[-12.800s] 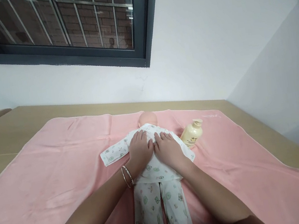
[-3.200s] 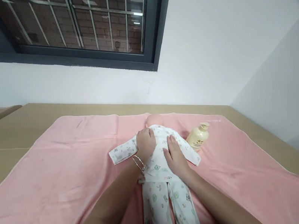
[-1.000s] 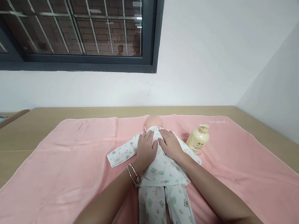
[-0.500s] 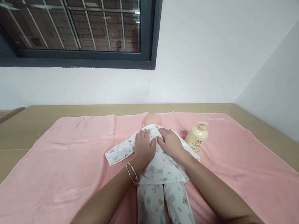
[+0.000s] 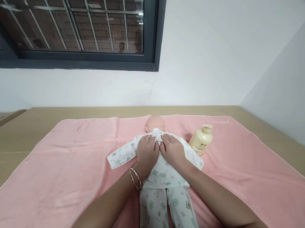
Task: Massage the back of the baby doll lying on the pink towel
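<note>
A baby doll (image 5: 154, 123) lies on a pink blanket (image 5: 72, 173), its head away from me. It is dressed in a white printed shirt (image 5: 163, 174) and matching pants (image 5: 157, 215). My left hand (image 5: 148, 152) is on the left of the shirt's upper chest, fingers curled in at the middle. Opposite it, my right hand (image 5: 172, 150) bends its fingers on the same cloth, and the thumbs are close together. Between them the fabric is bunched below the collar. The fingertips are partly hidden, but both hands appear to pinch the shirt.
A pale yellow pump-style bottle (image 5: 202, 139) leans on the blanket by the doll's right-hand sleeve. The blanket covers a wooden surface (image 5: 10, 152) that meets a white wall (image 5: 205, 63). Above is a dark-framed window (image 5: 88, 55) with bars.
My fingers have gone from lying spread on the chest to curling in at the shirt's middle. Both hands slid slightly toward me, and the cloth there has bunched. The bottle stays put.
</note>
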The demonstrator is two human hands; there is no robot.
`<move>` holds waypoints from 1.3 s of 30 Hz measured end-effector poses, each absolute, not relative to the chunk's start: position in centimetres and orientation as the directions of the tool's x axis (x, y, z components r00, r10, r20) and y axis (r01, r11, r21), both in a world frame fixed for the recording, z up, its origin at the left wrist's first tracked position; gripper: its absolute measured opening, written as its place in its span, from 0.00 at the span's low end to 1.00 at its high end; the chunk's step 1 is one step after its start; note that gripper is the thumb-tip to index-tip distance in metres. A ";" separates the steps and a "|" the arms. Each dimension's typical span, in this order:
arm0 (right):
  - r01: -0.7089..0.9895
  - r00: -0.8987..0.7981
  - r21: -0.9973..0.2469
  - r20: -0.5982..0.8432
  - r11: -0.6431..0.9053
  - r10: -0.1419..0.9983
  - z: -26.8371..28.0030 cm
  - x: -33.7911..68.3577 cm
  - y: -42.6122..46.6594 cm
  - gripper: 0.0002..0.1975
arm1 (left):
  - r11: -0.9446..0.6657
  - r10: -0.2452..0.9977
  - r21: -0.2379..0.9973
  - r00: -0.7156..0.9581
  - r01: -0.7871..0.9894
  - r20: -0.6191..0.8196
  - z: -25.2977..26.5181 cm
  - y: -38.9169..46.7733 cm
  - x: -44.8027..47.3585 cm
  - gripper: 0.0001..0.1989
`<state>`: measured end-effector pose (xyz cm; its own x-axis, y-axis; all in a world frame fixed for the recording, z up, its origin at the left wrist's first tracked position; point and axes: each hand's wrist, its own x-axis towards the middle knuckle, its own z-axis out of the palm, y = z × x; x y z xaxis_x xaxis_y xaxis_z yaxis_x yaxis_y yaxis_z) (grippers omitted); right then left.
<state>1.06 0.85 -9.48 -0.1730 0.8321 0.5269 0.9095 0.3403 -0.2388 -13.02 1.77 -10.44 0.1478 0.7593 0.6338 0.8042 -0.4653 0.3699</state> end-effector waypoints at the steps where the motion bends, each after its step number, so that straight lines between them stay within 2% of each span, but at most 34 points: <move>1: 0.914 -0.143 -0.256 0.522 0.314 0.841 -9.5 1.0 0.7 0.20 | -0.445 0.769 0.361 0.142 0.820 0.623 -10.3 1.6 -13.0 0.11; 4: 0.913 -0.112 -0.303 0.459 0.273 0.882 -9.2 1.1 1.0 0.19 | -0.390 0.809 0.366 0.125 0.845 0.574 -10.2 1.5 -12.8 0.13; 9: 0.890 -0.220 -0.301 0.374 0.342 0.901 -9.0 1.9 2.9 0.24 | -0.335 0.856 0.427 0.082 0.840 0.511 -10.8 2.5 -12.7 0.22; 13: 0.869 -0.269 -0.290 0.403 0.401 0.875 -9.4 2.0 2.9 0.25 | -0.443 0.806 0.418 0.148 0.793 0.572 -11.1 2.9 -12.8 0.19; 16: 0.879 -0.210 -0.286 0.490 0.383 0.846 -9.7 1.4 1.8 0.21 | -0.513 0.741 0.372 0.181 0.773 0.647 -10.8 2.5 -13.0 0.14; 20: 0.919 -0.101 -0.278 0.517 0.278 0.850 -9.6 0.5 0.8 0.19 | -0.461 0.740 0.369 0.120 0.807 0.661 -10.4 1.8 -13.1 0.10; 24: 0.911 -0.137 -0.306 0.409 0.277 0.902 -9.2 1.0 1.8 0.23 | -0.398 0.788 0.389 0.093 0.831 0.608 -10.4 1.9 -13.0 0.16; 27: 0.886 -0.205 -0.324 0.366 0.331 0.908 -9.2 1.7 2.8 0.26 | -0.456 0.769 0.342 0.170 0.821 0.616 -10.6 2.4 -13.0 0.18; 30: 0.865 -0.252 -0.310 0.414 0.396 0.875 -9.4 1.9 2.9 0.25 | -0.539 0.721 0.279 0.264 0.795 0.641 -10.7 2.5 -13.1 0.16; 32: 0.860 -0.244 -0.295 0.479 0.416 0.843 -9.6 1.7 2.3 0.23 | -0.552 0.694 0.263 0.261 0.791 0.671 -10.6 2.2 -13.2 0.14; 35: 0.892 -0.142 -0.292 0.544 0.346 0.827 -9.6 1.0 1.2 0.20 | -0.514 0.689 0.282 0.194 0.810 0.698 -10.6 1.7 -13.1 0.11; 39: 0.914 -0.067 -0.325 0.471 0.244 0.880 -9.3 0.7 0.9 0.20 | -0.437 0.752 0.336 0.134 0.834 0.646 -10.7 1.8 -13.1 0.13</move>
<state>0.66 0.90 -9.28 -0.0670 0.8797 0.4709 0.9137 0.2437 -0.3253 -13.10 1.77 -10.72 0.1339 0.7517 0.6458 0.8341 -0.4373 0.3361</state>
